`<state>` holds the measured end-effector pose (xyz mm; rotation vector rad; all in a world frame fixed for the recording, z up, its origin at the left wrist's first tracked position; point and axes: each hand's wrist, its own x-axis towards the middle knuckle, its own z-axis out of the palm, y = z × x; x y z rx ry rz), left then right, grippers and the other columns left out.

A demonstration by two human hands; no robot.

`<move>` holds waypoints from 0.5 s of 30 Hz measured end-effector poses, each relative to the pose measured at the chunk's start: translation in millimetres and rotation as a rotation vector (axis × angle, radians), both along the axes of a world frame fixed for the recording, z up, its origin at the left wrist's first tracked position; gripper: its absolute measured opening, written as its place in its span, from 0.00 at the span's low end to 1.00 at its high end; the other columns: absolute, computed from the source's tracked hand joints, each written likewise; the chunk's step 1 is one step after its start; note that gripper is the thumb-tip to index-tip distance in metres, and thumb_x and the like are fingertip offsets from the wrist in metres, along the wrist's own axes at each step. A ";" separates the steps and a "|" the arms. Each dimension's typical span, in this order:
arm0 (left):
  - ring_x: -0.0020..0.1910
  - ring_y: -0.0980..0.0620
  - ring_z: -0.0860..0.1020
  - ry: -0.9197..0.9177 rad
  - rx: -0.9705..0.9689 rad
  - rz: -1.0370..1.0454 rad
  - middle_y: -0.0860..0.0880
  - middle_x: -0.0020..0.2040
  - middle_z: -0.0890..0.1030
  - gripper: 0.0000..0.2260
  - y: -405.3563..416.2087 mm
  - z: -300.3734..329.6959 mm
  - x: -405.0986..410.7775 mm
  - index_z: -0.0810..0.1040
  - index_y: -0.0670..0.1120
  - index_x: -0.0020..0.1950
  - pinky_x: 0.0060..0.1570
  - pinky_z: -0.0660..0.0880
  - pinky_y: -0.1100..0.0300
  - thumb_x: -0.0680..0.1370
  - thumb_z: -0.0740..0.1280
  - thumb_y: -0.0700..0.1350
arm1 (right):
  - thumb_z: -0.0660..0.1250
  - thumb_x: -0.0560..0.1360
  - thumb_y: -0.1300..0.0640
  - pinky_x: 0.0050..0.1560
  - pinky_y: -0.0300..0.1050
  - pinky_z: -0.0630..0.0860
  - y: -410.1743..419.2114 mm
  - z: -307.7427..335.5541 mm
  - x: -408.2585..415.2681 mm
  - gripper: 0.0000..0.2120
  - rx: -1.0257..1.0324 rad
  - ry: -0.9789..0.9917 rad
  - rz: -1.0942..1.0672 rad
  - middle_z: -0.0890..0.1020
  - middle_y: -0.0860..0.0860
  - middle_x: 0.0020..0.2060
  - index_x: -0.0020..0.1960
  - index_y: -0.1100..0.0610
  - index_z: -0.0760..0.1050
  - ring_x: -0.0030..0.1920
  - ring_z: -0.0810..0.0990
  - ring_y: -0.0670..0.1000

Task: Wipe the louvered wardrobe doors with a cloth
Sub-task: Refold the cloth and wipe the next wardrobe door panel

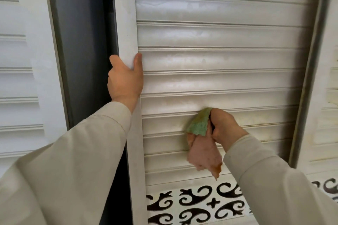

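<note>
A white louvered wardrobe door (219,56) fills the middle of the head view, standing ajar. My left hand (124,80) grips its left frame edge, thumb on the front, fingers wrapped behind. My right hand (224,124) holds a bunched cloth (201,140), green at the top and pink-orange below, and presses it against a lower slat. The cloth's tail hangs down over the slats beneath. Faint wipe streaks show on the slats above.
A dark gap (82,51) into the wardrobe opens left of the door. Another louvered door (20,78) stands at far left, and a third panel (329,115) at far right. A black scroll-pattern panel (193,202) runs below the slats.
</note>
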<state>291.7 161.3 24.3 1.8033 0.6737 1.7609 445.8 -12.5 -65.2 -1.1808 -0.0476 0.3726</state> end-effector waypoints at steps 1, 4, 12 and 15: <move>0.42 0.49 0.79 0.000 -0.001 0.000 0.50 0.48 0.76 0.26 -0.7 0.1 0.4 0.67 0.43 0.61 0.42 0.81 0.51 0.79 0.61 0.65 | 0.70 0.69 0.67 0.44 0.66 0.81 -8.6 -0.7 10.3 0.16 -0.017 0.008 -0.017 0.85 0.62 0.45 0.57 0.64 0.80 0.44 0.85 0.61; 0.42 0.49 0.78 0.000 -0.001 0.010 0.50 0.48 0.76 0.25 -2.0 0.3 0.8 0.67 0.43 0.61 0.41 0.80 0.52 0.79 0.61 0.65 | 0.69 0.71 0.64 0.41 0.57 0.83 -21.2 -1.8 24.9 0.14 -0.059 0.021 0.008 0.84 0.61 0.43 0.56 0.64 0.81 0.40 0.84 0.59; 0.40 0.49 0.77 -0.010 0.003 0.030 0.52 0.45 0.74 0.25 -3.9 0.1 1.5 0.67 0.43 0.60 0.40 0.80 0.52 0.80 0.61 0.64 | 0.58 0.74 0.66 0.28 0.39 0.70 15.8 -1.6 -23.9 0.11 -0.044 -0.047 0.017 0.76 0.54 0.30 0.42 0.55 0.76 0.27 0.74 0.53; 0.40 0.48 0.77 -0.012 -0.002 0.027 0.51 0.45 0.75 0.25 -1.7 -0.3 1.2 0.68 0.43 0.60 0.41 0.80 0.51 0.79 0.61 0.65 | 0.57 0.75 0.66 0.27 0.37 0.67 36.4 -1.7 -43.4 0.11 -0.044 -0.029 0.068 0.75 0.54 0.32 0.42 0.54 0.75 0.29 0.72 0.52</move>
